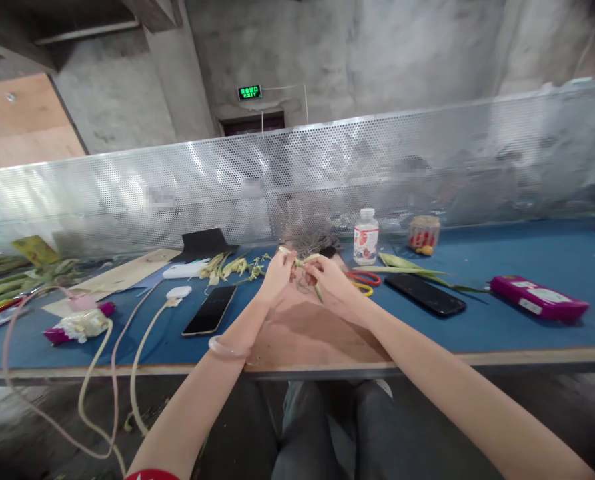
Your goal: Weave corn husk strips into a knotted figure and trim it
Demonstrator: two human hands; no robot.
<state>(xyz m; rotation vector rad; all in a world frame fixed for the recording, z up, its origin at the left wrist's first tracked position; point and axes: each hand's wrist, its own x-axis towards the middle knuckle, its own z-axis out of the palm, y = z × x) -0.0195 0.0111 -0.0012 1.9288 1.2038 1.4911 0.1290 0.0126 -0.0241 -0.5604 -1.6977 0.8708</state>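
My left hand (279, 275) and my right hand (331, 277) meet over a brown sheet (322, 333) on the table. Fingers of both hands are pinched round a thin, pale green plant strip (318, 292), one end of which pokes out below them. Most of the strip is hidden by my fingers. Behind the hands lies a tangle of grey strands (315, 244). Pale, wilted plant pieces (235, 267) lie left of my left hand. On the other side, red and yellow loops (365, 279) rest close to my right hand.
Phones (210, 311) (424, 294) lie at both sides. A white bottle (366, 237), a glass jar (424, 235) and a long green leaf (412, 266) stand or lie rear right. Purple packs (538, 298) (80, 325) and cables (142, 357) lie further out. A perforated metal screen (202, 180) borders the back.
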